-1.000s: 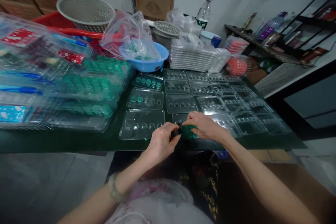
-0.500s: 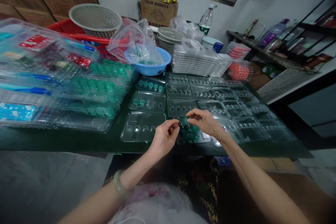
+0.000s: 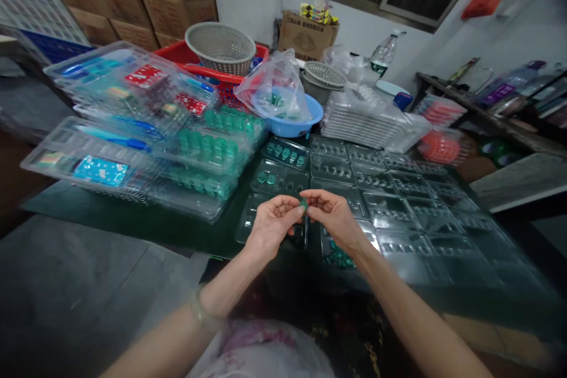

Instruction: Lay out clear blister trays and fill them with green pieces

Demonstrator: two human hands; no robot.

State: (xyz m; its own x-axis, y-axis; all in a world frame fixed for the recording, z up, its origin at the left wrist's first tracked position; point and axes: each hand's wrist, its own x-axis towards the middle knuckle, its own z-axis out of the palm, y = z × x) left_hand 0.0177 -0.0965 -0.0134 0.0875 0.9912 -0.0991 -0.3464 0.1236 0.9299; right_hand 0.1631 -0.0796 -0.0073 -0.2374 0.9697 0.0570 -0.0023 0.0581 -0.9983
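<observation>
Between the fingertips of both hands is a small translucent green plastic piece (image 3: 303, 203). My left hand (image 3: 271, 225) pinches it from the left, and my right hand (image 3: 335, 220) grips it from the other side. Both hands hover over a clear plastic tray (image 3: 246, 220), which they partly cover. Behind it, another clear tray (image 3: 290, 181) holds a pair of green pieces at its left end. The farthest tray of that column has a row of green pieces (image 3: 287, 152). Under my right wrist lies a loose heap of green pieces (image 3: 339, 255).
Rows of clear trays (image 3: 392, 209) cover the table's right side. Stacked filled packs (image 3: 133, 124) stand at left. Behind are a blue basin (image 3: 295, 125) with a plastic bag, a grey colander (image 3: 220, 44) on a red basket (image 3: 221, 78), and a tray stack (image 3: 354, 124).
My hands have come together on a green piece; before, they were slightly apart, the right one by the heap. The view has turned left, so the table appears shifted right.
</observation>
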